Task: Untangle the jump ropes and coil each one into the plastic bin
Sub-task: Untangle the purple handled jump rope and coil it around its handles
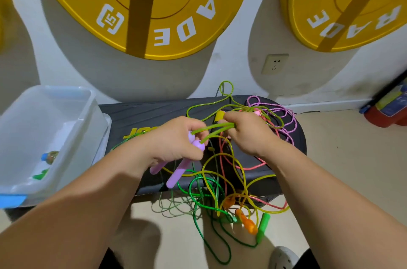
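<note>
Over black worktop (pixel 143 114), left grip (pixel 176 138) clamped on 2 lilac handles (pixel 175 177), right grip (pixel 244 132) curled round lime rope (pixel 215 127), poss. yellow handle (pixel 219 115) too, mixed tangle (pixel 220 191) below.

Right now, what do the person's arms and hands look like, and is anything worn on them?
The left arm and right arm are bare along all that shows, with no sleeves. The left hand and right hand wear no gloves. No watch, bracelet or ring shows.
</note>
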